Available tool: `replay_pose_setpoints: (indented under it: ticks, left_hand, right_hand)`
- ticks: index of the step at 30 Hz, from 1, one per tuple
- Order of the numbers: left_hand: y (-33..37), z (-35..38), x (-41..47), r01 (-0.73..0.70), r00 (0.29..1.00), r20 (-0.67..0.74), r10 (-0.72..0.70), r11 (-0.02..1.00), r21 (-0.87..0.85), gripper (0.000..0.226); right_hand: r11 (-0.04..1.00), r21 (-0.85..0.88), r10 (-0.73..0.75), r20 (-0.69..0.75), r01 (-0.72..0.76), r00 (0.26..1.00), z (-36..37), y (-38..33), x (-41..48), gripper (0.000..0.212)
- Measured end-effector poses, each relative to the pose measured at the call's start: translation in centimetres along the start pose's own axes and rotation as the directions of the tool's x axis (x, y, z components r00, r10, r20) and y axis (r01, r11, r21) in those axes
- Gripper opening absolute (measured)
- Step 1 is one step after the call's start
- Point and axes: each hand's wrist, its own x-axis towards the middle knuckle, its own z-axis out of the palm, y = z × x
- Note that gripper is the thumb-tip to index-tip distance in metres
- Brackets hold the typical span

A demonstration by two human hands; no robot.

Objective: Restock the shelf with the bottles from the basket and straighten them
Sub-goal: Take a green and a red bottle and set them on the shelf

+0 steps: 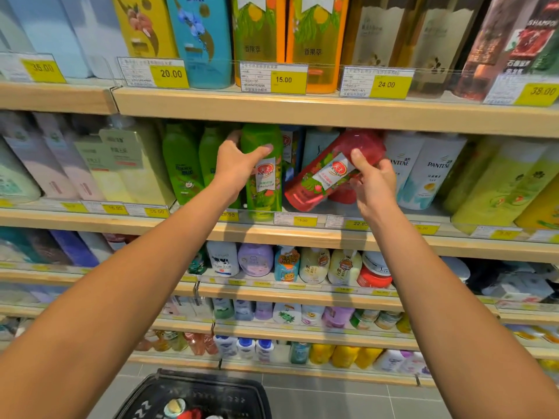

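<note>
My left hand (pixel 239 161) grips a green bottle (pixel 264 189) that stands upright at the front of the middle shelf (pixel 302 234). My right hand (pixel 373 179) holds a red bottle (pixel 326 173), which is tilted with its top leaning up to the right, just right of the green one. Its lower end is near the shelf board. A black basket (pixel 193 394) sits on the floor below, with a few bottle tops showing inside it.
Green bottles (pixel 184 164) stand to the left of my left hand and white Pantene bottles (pixel 423 170) to the right of the red bottle. The upper shelf board (pixel 302 110) hangs just above the bottle tops. More stocked shelves run below.
</note>
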Motion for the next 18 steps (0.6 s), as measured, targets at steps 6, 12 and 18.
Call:
replay_pose_setpoints:
  ticks: [6, 12, 18]
  left_hand:
    - [-0.6, 0.1, 0.6, 0.010, 0.999, -0.047, -0.009, 0.999, 0.033, 0.067]
    - [-1.4, -0.2, 1.0, 0.012, 0.999, 0.048, -0.015, 0.998, 0.066, 0.048]
    - [-2.4, -1.1, 0.9, -0.006, 0.987, 0.160, -0.011, 0.994, 0.107, 0.058]
  right_hand:
    - [0.955, -0.286, -0.060, 0.053, 0.073, 0.997, 2.1, 1.2, 0.7, 0.054]
    - [0.905, -0.406, -0.061, 0.173, 0.128, 0.983, 4.8, 2.0, 1.2, 0.048]
    - [0.892, -0.411, -0.092, 0.245, 0.189, 0.965, 5.0, 2.8, 1.5, 0.035]
